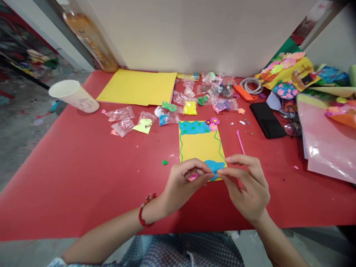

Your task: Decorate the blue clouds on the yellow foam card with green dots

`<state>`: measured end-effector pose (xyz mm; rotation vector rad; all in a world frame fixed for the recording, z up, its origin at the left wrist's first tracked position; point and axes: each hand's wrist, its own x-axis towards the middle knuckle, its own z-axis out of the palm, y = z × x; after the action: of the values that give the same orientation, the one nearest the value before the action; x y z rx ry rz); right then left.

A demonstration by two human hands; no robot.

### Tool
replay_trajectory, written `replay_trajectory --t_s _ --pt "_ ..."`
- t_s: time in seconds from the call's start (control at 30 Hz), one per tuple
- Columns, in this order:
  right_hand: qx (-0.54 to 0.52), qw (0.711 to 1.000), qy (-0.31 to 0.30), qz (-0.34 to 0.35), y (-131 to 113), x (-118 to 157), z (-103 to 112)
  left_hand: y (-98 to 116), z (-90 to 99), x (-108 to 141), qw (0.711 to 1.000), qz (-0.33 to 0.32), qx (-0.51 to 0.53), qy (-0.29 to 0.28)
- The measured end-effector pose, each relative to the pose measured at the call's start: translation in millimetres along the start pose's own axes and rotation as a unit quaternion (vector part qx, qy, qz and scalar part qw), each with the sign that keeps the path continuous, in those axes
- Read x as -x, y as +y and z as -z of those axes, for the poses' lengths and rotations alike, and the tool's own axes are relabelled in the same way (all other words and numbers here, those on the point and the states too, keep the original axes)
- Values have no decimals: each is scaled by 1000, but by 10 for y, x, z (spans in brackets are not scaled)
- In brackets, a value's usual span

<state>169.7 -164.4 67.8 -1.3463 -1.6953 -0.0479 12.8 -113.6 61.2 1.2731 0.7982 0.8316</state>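
Observation:
A yellow card lies flat before me, with blue clay patches, green wavy clay lines and pink clay flowers at its top right corner. Over its lower edge my left hand pinches thumb and forefinger together. Close by on the right, my right hand also pinches, its other fingers curled loosely. Whatever is between the fingertips is too small to make out. A blue clay patch shows just behind the fingertips, and more pink clay flowers show through the curl of my left hand.
Several small bags of clay, among them a yellow one, lie behind the card. A pink stick, a phone and glasses are to the right. Leftward stand a paper cup and a bottle near a yellow sheet.

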Motion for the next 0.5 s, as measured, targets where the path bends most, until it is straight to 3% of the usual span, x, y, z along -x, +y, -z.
replay_trajectory --t_s 0.17,0.5 --pt "-15 1000 9 24 -4 31 28 49 -2 -6 997 30 73 -19" --pt "-2 998 30 55 1 18 36 104 16 -36 968 161 185 -56"
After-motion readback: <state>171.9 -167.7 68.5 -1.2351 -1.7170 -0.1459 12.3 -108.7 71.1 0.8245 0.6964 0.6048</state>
